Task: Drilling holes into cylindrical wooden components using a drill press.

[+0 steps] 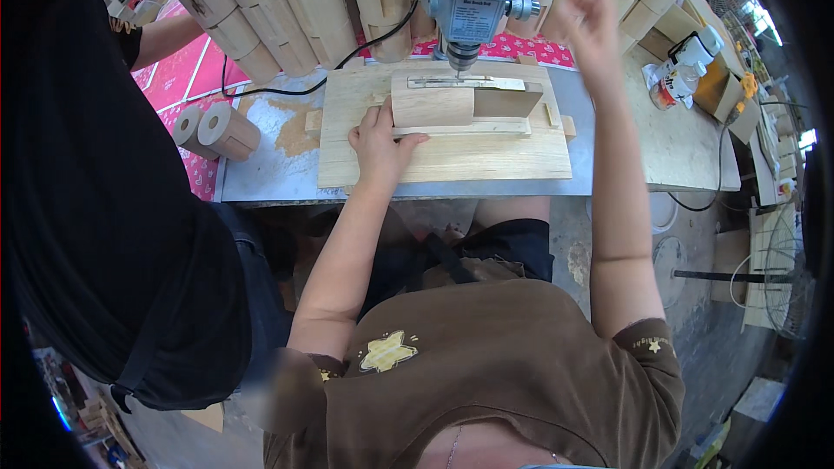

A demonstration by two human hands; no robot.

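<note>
My left hand (380, 141) rests at the left end of a pale wooden piece (432, 102), its fingers against that end and the thumb stretched along the front rail. The piece lies in a wooden jig (499, 127) fixed on a flat board (452, 163). A narrow metal strip (499, 83) runs along the back of the jig. Just above it hangs the chuck (462, 56) of a bench drill (473, 13). My right hand (592, 22) is raised to the right of the drill head, smeared by motion; what it touches, if anything, does not show.
Stacked wooden cylinders (300, 17) line the back. Two more with centre holes (228, 132) stand at left near sawdust (295, 135). A black cable (287, 92) crosses the table. A person in black (113, 208) is close on my left. A plastic bottle (673, 87) stands at right.
</note>
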